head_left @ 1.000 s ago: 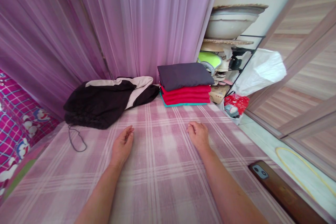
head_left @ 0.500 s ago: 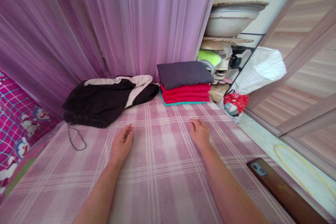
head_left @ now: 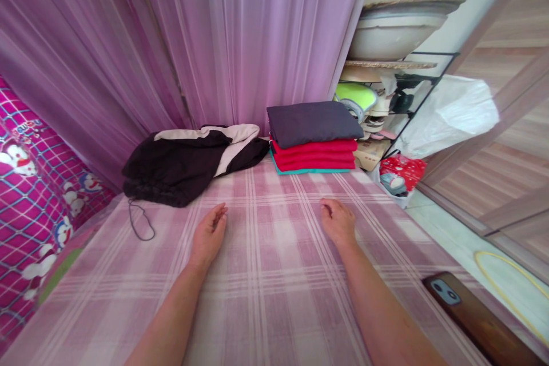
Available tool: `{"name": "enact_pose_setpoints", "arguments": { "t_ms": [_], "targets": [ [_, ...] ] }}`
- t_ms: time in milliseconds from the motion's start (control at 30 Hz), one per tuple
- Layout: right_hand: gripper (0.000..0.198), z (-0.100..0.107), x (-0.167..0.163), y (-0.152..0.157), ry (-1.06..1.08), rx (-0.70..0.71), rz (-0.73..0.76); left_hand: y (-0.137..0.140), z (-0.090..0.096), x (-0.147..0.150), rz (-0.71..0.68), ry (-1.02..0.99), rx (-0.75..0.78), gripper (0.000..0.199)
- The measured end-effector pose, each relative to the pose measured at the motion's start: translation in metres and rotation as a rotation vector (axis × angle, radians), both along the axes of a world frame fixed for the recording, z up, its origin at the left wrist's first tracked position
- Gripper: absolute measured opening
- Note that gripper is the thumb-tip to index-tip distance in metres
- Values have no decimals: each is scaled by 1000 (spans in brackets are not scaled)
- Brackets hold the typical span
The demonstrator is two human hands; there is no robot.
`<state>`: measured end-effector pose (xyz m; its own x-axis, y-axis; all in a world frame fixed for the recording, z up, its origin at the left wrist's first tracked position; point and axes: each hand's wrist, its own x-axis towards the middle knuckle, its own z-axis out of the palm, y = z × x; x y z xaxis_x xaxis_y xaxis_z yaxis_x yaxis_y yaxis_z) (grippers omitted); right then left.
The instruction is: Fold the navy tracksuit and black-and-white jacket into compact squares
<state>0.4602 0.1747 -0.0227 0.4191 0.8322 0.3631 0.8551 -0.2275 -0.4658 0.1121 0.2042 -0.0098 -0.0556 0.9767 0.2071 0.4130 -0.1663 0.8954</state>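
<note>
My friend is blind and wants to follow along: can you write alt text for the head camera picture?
A person's left hand and right hand rest empty on a pink plaid bedsheet. Beyond them lie a crumpled black garment and a folded stack of clothes before a purple curtain. A phone lies at the right edge.

No legible text

Small lettering on the pink cartoon-print fabric (head_left: 30, 183) at far left is too blurred to read.

Pretty bright, soft daylight glowing through the purple curtain (head_left: 240, 40), barely any shadows. Wide-angle lens bends the edges hard, corners look smeared, middle stays sharp. No glare.
</note>
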Motion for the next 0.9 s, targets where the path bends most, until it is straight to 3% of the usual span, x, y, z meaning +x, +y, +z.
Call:
{"name": "enact_pose_setpoints", "arguments": {
  "t_ms": [233,400,500,633,900],
  "targets": [
    [24,-5,4,2,38,48,-10,1,2,-9,97,34,93,43],
    [23,-7,4,3,36,59,-6,10,12,-49,323,399,192,46],
    [23,-7,5,3,28,57,-2,15,16,-59,405,592,67,53],
    [23,-7,4,2,34,67,1,19,17,-50,400,721,-134,58],
    [21,-5,2,2,46,71,-1,24,14,-48,403,756,-136,61]
  ]
}}
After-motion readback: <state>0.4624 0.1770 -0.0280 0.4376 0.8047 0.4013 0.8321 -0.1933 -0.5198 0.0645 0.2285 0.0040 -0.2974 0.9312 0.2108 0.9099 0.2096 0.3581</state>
